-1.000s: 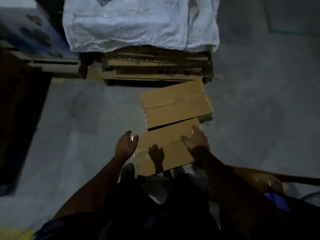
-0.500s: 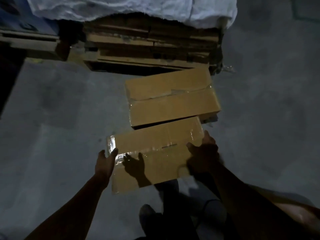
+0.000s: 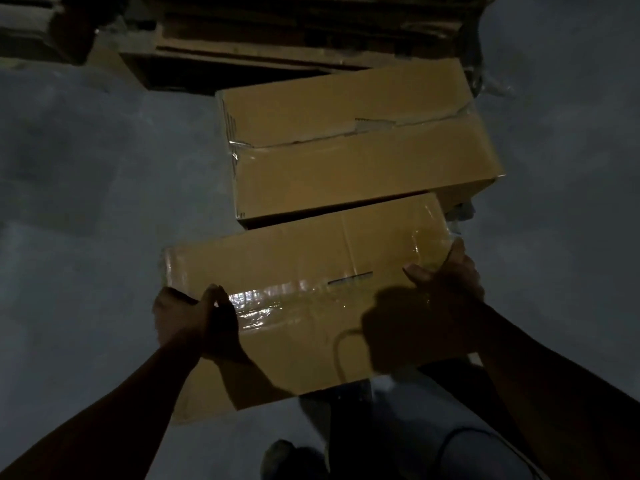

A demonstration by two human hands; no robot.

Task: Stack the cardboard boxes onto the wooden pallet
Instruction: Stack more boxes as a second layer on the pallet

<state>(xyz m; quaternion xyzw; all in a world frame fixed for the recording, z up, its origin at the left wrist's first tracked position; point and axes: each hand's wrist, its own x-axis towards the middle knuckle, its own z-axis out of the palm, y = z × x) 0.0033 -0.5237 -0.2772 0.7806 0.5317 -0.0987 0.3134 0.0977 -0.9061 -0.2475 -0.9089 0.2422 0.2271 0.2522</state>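
While arms reach forward, left hand, right hand grip near box ends.

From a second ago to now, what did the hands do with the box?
Both hands took hold of the near box. The left hand, which only touched its left end, now grips that edge; the right hand clasps the right end. The view has come closer to the box, and it cannot be told whether the box has been lifted. The far box stayed where it was, in front of the pallet.
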